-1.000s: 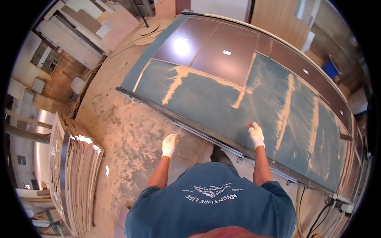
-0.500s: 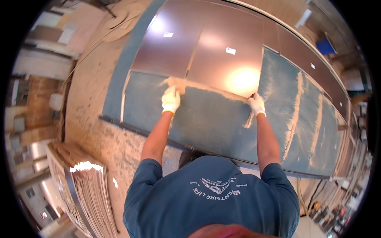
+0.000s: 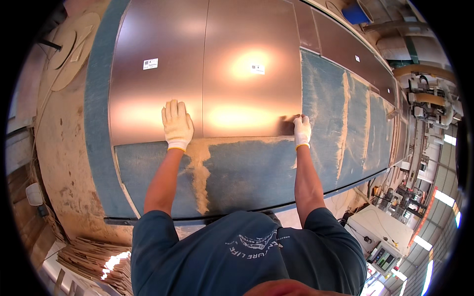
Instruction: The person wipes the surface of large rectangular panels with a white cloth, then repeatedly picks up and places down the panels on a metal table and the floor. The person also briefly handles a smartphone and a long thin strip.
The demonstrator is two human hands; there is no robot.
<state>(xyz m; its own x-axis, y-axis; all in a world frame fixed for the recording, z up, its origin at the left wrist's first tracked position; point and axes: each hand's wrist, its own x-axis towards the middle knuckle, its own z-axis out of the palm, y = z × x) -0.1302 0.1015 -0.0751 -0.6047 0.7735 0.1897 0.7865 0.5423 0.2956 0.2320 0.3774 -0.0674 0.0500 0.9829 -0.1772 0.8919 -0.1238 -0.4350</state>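
Two smooth, shiny brown panels lie side by side on a blue table surface. Only a thin seam separates the left panel from the right panel, and each carries a small white label. Gloved in white, my left hand lies flat on the left panel near its front edge, fingers stretched out. At the front right corner of the right panel, my right hand, also gloved, has its fingers closed on the panel's edge; its fingertips are partly hidden. A dark reflection shows beside them.
Sawdust streaks the blue surface in front of the panels and to the right. More brown panels lie along the far right side. A stack of thin boards stands at lower left, and a blue bucket at the far right.
The gap between the two panels has closed to a thin seam. My left hand has moved from the sawdust at the panels' front edge onto the left panel and flattened. My view has shifted.
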